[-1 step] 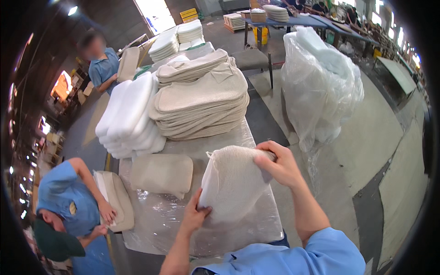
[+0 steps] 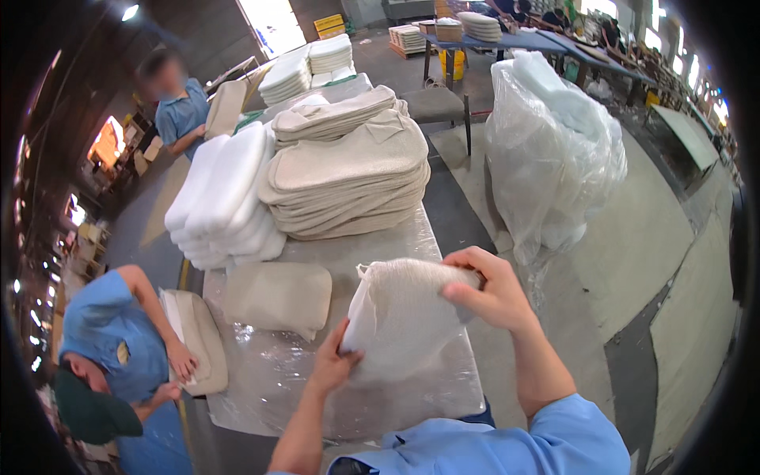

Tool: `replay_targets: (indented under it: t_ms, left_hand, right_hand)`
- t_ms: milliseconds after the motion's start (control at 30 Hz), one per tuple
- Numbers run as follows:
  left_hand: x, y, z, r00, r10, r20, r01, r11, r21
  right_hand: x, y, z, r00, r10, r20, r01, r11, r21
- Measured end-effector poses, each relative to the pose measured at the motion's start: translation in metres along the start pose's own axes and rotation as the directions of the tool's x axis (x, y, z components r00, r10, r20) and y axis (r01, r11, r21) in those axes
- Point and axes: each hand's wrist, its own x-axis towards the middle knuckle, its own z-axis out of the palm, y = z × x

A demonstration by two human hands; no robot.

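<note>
Plastic-covered table (image 2: 277,380) in a workshop, left hand (image 2: 331,366) and right hand (image 2: 487,289) both gripping a white mesh-covered cushion (image 2: 404,317) above the table's near end, beige cushion stack (image 2: 348,178) beyond, co-worker in blue (image 2: 111,340) at left.

Plastic-covered table (image 2: 317,253) under cushion stacks (image 2: 348,178)

- Cover (image 2: 404,317) between both hands' fingers: white mesh weave.
- Pad (image 2: 279,297) left of the fingers: beige.
- Stack (image 2: 348,178) beyond the fingers: beige.
- Foam (image 2: 226,194): white.
</note>
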Motion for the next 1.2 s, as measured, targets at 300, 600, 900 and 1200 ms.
replay_targets:
  t_ms: [300, 600, 900, 1200]
  left_hand:
    - [-0.001, 0.096, 0.05, 0.872, 0.482, 0.09, -0.419, 0.827, -0.376]
    - [-0.032, 0.095, 0.054, 0.823, 0.563, -0.074, -0.526, 0.706, -0.474]
    - [-0.045, 0.103, 0.078, 0.773, 0.463, -0.435, -0.583, 0.789, -0.196]
    - [-0.059, 0.095, 0.07, 0.844, 0.451, -0.29, -0.526, 0.801, -0.286]
  right_hand:
    - [-0.089, -0.115, 0.043, 0.967, 0.169, 0.193, -0.131, 0.972, -0.195]
    - [-0.032, -0.105, 0.087, 0.912, 0.073, 0.403, -0.16, 0.969, 0.187]
    - [0.019, -0.116, 0.085, 0.671, 0.097, 0.735, 0.04, 0.985, -0.166]
    - [0.004, -0.119, 0.081, 0.615, 0.111, 0.781, -0.108, 0.993, -0.056]
